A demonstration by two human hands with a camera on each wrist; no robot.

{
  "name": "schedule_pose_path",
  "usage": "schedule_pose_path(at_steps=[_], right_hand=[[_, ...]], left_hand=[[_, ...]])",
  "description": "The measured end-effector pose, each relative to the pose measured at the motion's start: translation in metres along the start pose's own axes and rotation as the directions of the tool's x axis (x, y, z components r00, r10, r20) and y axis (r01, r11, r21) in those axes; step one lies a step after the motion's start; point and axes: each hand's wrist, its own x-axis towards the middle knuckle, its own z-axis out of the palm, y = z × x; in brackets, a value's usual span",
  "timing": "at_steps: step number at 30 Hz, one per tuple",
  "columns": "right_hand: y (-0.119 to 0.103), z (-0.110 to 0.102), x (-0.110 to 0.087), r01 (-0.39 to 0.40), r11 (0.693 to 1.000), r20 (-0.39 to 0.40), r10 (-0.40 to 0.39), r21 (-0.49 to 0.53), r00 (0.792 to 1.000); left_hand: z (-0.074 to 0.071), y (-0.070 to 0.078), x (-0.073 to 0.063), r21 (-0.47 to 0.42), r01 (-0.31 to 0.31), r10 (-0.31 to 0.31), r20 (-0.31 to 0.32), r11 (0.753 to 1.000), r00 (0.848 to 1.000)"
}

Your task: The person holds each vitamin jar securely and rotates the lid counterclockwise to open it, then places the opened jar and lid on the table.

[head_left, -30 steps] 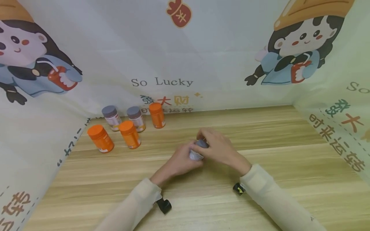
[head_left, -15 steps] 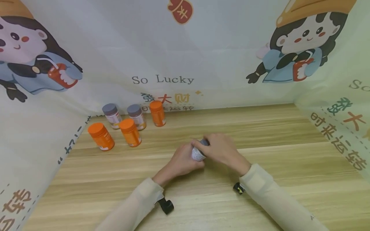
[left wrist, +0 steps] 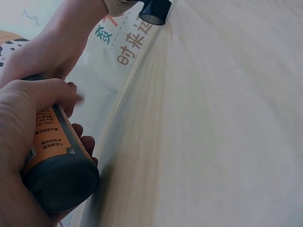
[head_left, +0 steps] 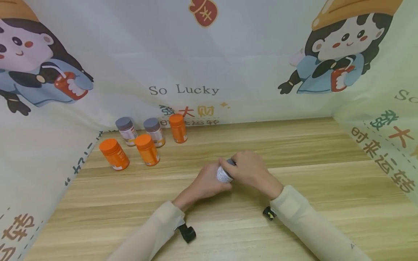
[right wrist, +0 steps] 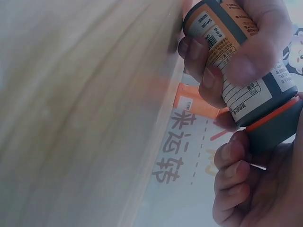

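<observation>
My left hand (head_left: 209,180) grips a small supplement bottle (head_left: 224,175) round its body. The bottle is tilted, its cap end up toward my right hand (head_left: 250,170), whose fingers and thumb hold the grey cap. In the right wrist view the bottle's printed white and orange label (right wrist: 246,97) shows between the left fingers, and an orange ring runs just under the cap (right wrist: 277,127). Its dark round base (left wrist: 64,184) faces the camera in the left wrist view. From the head view most of the cap is hidden by the right hand.
At the back left of the wooden table (head_left: 228,232) stand an orange bottle (head_left: 114,154), another orange bottle (head_left: 147,150), a third orange bottle (head_left: 177,128), and two grey-capped bottles (head_left: 126,131). A printed cloth (head_left: 254,83) forms walls behind and at the sides.
My right hand has turned about the cap, its fingers closing in lower over it. The bottle has shifted slightly right, still in the left hand. The standing bottles stay put.
</observation>
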Motion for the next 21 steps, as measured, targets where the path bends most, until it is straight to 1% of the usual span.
schedule_pose_path(at_steps=[8, 12, 15, 18, 21], right_hand=[[0.0015, 0.0029, 0.0025, 0.065, 0.997, -0.029, -0.063, 0.051, 0.998], [0.002, 0.0046, 0.0024, 0.098, 0.993, -0.032, -0.096, 0.072, 0.995], [0.0024, 0.0033, 0.002, 0.112, 0.991, -0.008, -0.112, 0.076, 0.994], [0.0021, -0.0001, 0.0018, 0.106, 0.992, 0.024, -0.108, 0.066, 0.994], [0.0007, -0.004, 0.0013, 0.096, 0.994, 0.056, -0.099, 0.046, 0.994]], left_hand=[[-0.0023, 0.001, -0.0009, -0.071, 0.004, -0.002, 0.023, 0.998, 1.0], [-0.003, 0.0007, -0.0009, -0.112, 0.045, -0.04, 0.046, 0.993, 0.998], [-0.0033, 0.0003, 0.0, -0.097, 0.057, -0.053, 0.049, 0.994, 0.997], [-0.0036, 0.0007, 0.0012, -0.03, 0.044, -0.043, 0.041, 0.999, 0.998], [-0.0038, 0.0012, 0.0018, 0.03, 0.044, -0.045, 0.037, 0.999, 0.998]])
